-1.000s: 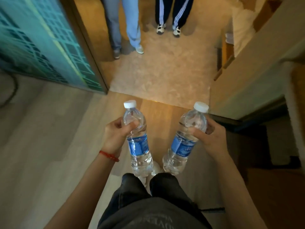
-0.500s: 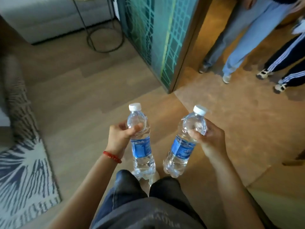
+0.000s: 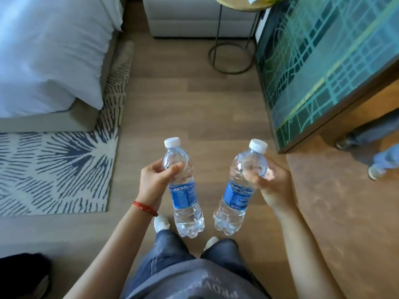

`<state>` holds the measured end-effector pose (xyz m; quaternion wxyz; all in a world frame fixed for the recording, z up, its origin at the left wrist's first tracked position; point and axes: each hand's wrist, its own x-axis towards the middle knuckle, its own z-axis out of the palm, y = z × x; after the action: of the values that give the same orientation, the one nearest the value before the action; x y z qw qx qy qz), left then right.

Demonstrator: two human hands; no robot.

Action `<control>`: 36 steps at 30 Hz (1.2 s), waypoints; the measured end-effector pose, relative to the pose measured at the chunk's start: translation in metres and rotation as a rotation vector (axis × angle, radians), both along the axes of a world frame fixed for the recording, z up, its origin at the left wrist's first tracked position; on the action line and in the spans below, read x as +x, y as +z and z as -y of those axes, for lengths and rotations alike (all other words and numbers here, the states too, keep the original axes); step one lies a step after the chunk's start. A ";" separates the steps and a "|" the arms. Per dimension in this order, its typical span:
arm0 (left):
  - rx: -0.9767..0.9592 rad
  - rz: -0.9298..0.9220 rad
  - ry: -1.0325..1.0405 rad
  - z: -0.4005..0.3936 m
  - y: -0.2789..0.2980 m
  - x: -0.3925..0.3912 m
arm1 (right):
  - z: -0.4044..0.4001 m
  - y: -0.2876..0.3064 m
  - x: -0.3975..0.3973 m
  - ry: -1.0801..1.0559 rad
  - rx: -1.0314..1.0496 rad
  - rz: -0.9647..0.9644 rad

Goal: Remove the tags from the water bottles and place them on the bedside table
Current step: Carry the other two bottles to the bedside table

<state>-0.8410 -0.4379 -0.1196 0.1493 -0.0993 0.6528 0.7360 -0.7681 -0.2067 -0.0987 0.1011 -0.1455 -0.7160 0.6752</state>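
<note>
Two clear plastic water bottles with white caps and blue labels hang in front of me above the wooden floor. My left hand [image 3: 156, 180] grips the left bottle [image 3: 183, 190] around its upper body, thumb across the front. My right hand [image 3: 273, 183] is closed round the shoulder of the right bottle [image 3: 237, 195], which tilts with its cap to the right. No separate tag shows on either bottle. A bedside table is not in view.
A bed with white bedding [image 3: 49, 57] fills the upper left, on a patterned blue-and-white rug [image 3: 54, 169]. A round side table on a thin metal stand [image 3: 233, 39] stands ahead by a grey sofa [image 3: 194, 20]. A teal patterned panel [image 3: 323, 61] is at right, with another person's legs [image 3: 380, 152] beyond.
My view has swung to the left: the people's legs slid to the right edge, and the bed, rug and side table came into sight. Both hands kept their hold on the bottles.
</note>
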 end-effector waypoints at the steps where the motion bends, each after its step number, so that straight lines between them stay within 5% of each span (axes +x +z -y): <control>1: 0.003 -0.005 0.021 0.011 0.001 -0.006 | 0.009 0.000 -0.011 0.022 0.004 0.001; 18: -0.027 -0.040 0.318 0.207 0.007 -0.144 | 0.189 -0.008 -0.221 0.359 -0.062 0.021; 36: -0.037 -0.020 0.730 0.260 0.005 -0.327 | 0.265 0.000 -0.501 0.780 -0.095 0.024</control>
<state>-1.1682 -0.6983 -0.1142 -0.1313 -0.3213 0.5889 0.7299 -1.2693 -0.4719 -0.0986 -0.1783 0.1254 -0.6866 0.6936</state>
